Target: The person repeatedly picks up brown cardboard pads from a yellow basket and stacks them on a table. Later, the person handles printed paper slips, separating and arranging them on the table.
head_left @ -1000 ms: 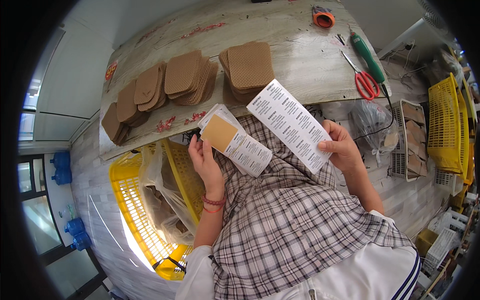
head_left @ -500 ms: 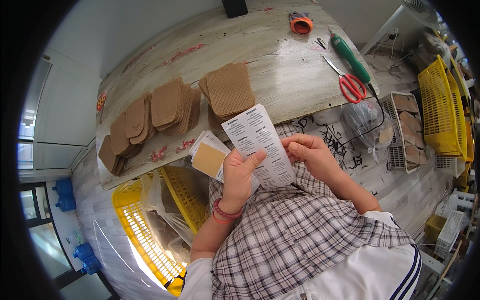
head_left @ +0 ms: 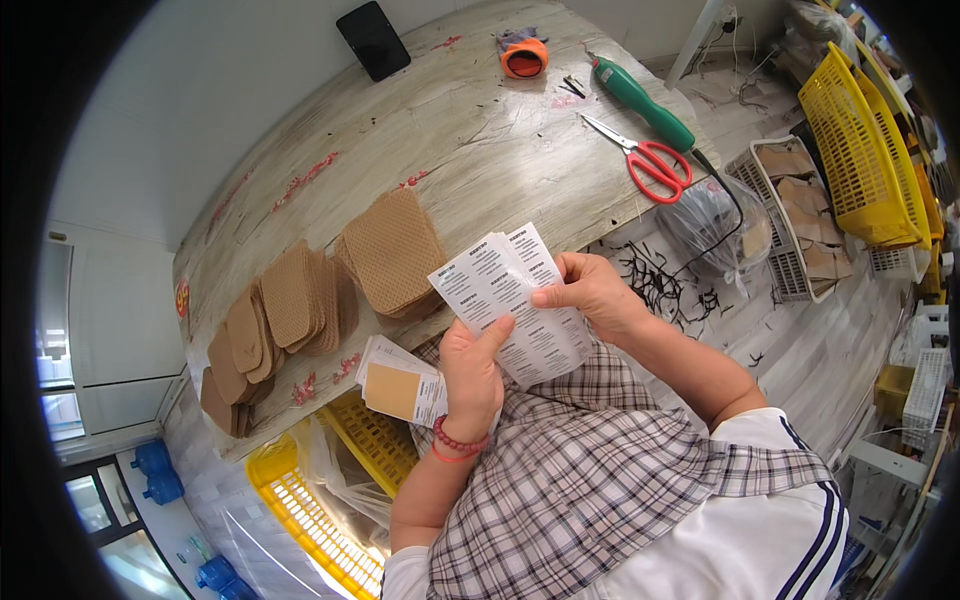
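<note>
My left hand [head_left: 472, 375] grips white label sheets [head_left: 490, 290] covered in small dark print, thumb on top. With thumb and fingers, my right hand [head_left: 602, 300] pinches the neighbouring label sheet [head_left: 545, 325], which fans out to the right from the others and overlaps them. Beside my left wrist, at the table's front edge, lie white printed papers with a tan rectangle [head_left: 393, 390] on top. Farther left, brown textured rounded pieces stand in several stacks, the largest stack [head_left: 395, 250] nearest my hands and another stack [head_left: 292, 300] just left of it.
Red-handled scissors [head_left: 655, 168], a corded green tool [head_left: 640, 100], an orange ring-shaped roll [head_left: 524, 60] and a black phone [head_left: 373, 40] lie on the table [head_left: 480, 130]. Below are a yellow basket [head_left: 310, 525] at left, and a plastic bag [head_left: 715, 235] and white crate [head_left: 790, 220] at right.
The label sheets have spread into a fan, with my right hand now gripping the right-hand one, its thumb on the printed face. The view has shifted, so the table items appear farther left.
</note>
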Motion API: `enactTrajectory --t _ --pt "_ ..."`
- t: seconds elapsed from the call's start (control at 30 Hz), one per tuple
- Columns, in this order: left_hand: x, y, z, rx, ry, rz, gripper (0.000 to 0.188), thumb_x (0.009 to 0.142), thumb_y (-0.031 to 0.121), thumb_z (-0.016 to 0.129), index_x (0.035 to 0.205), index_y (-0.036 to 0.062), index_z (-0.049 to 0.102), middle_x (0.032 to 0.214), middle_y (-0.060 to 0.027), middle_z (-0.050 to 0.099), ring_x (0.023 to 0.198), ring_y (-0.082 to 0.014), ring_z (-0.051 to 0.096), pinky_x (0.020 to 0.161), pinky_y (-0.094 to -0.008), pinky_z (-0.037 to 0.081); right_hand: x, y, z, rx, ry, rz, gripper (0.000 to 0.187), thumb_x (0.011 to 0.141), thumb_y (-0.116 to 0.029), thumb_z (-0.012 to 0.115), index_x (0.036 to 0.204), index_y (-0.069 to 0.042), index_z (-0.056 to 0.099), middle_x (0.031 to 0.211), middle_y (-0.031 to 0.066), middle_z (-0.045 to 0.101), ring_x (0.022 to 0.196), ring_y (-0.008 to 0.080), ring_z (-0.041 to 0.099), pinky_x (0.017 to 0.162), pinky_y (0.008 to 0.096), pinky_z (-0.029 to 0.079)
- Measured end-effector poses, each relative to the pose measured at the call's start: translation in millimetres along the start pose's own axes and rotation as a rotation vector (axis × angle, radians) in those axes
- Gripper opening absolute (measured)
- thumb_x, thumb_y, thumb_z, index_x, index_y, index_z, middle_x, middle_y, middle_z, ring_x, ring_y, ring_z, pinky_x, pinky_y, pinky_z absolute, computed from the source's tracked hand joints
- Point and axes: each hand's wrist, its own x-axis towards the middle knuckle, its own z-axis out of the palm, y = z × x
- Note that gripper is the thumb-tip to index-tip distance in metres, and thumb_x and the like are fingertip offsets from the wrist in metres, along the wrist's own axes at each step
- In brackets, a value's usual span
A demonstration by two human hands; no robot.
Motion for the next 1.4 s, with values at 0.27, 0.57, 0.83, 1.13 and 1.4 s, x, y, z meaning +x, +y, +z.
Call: enactTrajectory --t 0.27,0.57,0.83,1.13,1.4 --pt "4.1 0.4 -1.2 -0.013 0.047 0.021 0.031 0.091 -0.004 0.058 0.122 -0.0030 0.054 0.118 -0.0117 0.064 0.105 -0.0189 0.062 0.093 -0.0319 0.049 9.8 5.0 -12.8 -0.027 0.018 -0.068 0.022 0.077 -0.013 0.081 0.078 -0.004 0.061 0.077 0.0028 0.065 0.067 0.0071 0.057 0.060 0.0219 0.047" --pt "5.6 0.0 -8.5 -0.039 0.096 0.052 0.031 0.091 -0.005 0.058 0.122 -0.0026 0.054 0.119 -0.0122 0.064 0.106 -0.0195 0.062 0.094 -0.0322 0.049 22.4 -0.7 -19.9 -0.125 0.057 -0.165 0.017 0.086 -0.015 0.072 0.087 0.001 0.067 0.079 0.0023 0.066 0.069 0.0057 0.057 0.061 0.0213 0.047" --pt "-5.9 3.2 -19.9 0.033 0.082 0.057 0.032 0.088 -0.007 0.060 0.119 -0.0032 0.054 0.115 -0.0117 0.064 0.104 -0.0193 0.062 0.094 -0.0323 0.049 76.3 -14.2 -44.4 -0.791 0.452 -0.649 0.026 0.084 -0.016 0.073 0.097 0.004 0.066 0.087 0.0081 0.064 0.075 0.0135 0.060 0.063 0.0270 0.049" --pt "-4.0 -0.9 -9.6 -0.026 0.031 -0.011 0.029 0.087 -0.008 0.059 0.116 -0.0027 0.055 0.115 -0.0123 0.065 0.103 -0.0191 0.063 0.093 -0.0320 0.049 -14.2 -7.7 -16.8 -0.200 -0.126 0.046 0.018 0.086 -0.012 0.072 0.098 0.001 0.069 0.091 0.0057 0.070 0.082 0.0100 0.062 0.071 0.0249 0.051" --pt "-0.6 -7.1 -2.5 -0.022 0.039 -0.058 0.030 0.088 -0.007 0.060 0.117 -0.0028 0.055 0.115 -0.0126 0.065 0.104 -0.0192 0.062 0.095 -0.0322 0.048 -11.8 3.0 -20.1 -0.060 -0.036 0.041 0.011 0.079 -0.004 0.076 0.082 0.000 0.066 0.081 0.0041 0.068 0.071 0.0067 0.059 0.064 0.0215 0.048"
